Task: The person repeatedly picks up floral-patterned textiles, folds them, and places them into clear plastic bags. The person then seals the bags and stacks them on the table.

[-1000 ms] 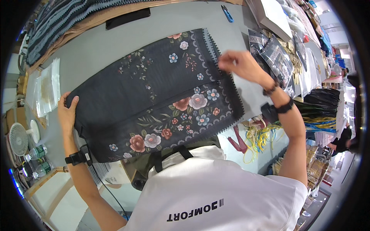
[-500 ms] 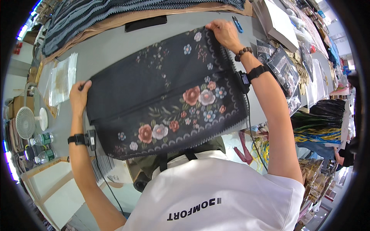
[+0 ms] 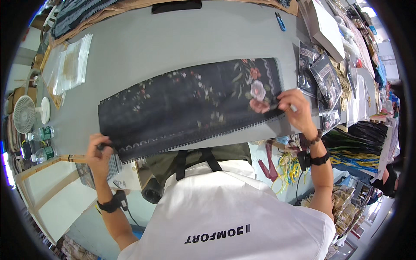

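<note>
A black cloth [image 3: 173, 104] printed with pink, white and blue flowers lies folded into a long strip, its scalloped edge toward me. At its lower left corner, my left hand [image 3: 99, 151] is closed with thumb and fingers on the fabric. A small dark thing shows among those fingers, too small to name. At the right end, my right hand [image 3: 298, 112] pinches the near corner beside the pink flowers. Something pale sits by its fingers.
The grey table [image 3: 173, 43] carries clear plastic sleeves [image 3: 73, 65] on the left. Blue snips [image 3: 281, 21] and a black phone-like slab [image 3: 177, 6] lie at the back. Packaged dark cloths [image 3: 325, 78] are at right. A white fan [image 3: 25, 113] and bottles [image 3: 42, 154] stand at far left.
The cloth has been folded over into a narrower strip. My right hand has come down from the far corner to the near right corner; my left hand has moved nearer too.
</note>
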{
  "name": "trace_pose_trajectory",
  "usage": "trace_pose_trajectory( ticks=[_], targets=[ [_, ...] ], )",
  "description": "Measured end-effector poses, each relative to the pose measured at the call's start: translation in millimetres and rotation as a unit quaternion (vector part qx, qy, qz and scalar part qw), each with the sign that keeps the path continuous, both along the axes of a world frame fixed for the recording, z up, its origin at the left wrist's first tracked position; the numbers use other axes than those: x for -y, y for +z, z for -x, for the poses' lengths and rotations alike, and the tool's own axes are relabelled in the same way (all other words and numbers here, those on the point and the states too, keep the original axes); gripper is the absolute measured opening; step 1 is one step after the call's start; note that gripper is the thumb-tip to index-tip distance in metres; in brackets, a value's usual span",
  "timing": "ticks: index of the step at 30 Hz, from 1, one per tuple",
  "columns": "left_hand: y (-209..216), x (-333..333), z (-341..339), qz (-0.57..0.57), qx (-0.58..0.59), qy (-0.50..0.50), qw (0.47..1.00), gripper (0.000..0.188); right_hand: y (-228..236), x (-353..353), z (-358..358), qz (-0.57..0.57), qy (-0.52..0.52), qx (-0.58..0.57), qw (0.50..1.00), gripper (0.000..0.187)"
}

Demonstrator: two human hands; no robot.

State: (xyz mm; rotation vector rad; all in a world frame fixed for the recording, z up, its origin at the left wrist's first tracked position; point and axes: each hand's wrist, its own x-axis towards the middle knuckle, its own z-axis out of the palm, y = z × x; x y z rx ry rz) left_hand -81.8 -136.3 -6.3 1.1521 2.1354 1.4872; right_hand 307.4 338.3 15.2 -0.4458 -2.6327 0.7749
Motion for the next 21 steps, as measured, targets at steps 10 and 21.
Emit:
trace_pose_trajectory(
  ticks=[10, 21],
  targets=[
    [13, -59, -33, 0.151, 0.098, 0.24, 0.954, 0.031, -30, 5, 1, -0.062, -0.265, 0.057, 0.961, 0.043],
    [11, -235, -138, 0.088, 0.006, -0.165, 0.982, 0.029, -39, 5, 18, -0.073, -0.211, 0.125, 0.967, 0.05]
  ],
)
